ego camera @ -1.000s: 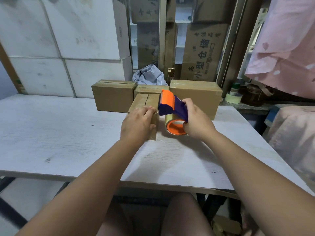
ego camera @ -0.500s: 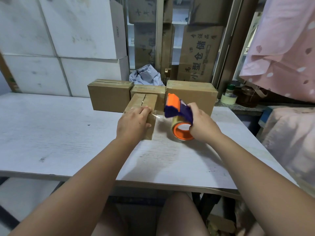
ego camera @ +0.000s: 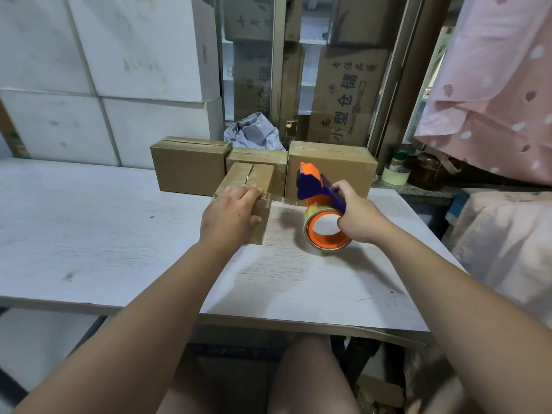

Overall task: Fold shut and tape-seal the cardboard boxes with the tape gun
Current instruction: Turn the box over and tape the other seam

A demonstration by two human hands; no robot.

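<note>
A small cardboard box lies on the white table, its flaps folded shut with a seam along the top. My left hand presses flat on the near end of this box. To its right my right hand grips the orange and purple tape gun, whose roll rests near the tabletop. A strip of clear tape stretches from the box's right side to the gun.
Three closed cardboard boxes stand in a row behind. A grey bag and large printed cartons sit beyond them. White blocks rise at the left; pink cloth hangs at the right.
My right hand has drawn the tape gun away from the box to the right and downward, pulling out a strip of tape. My left hand stayed on the box.
</note>
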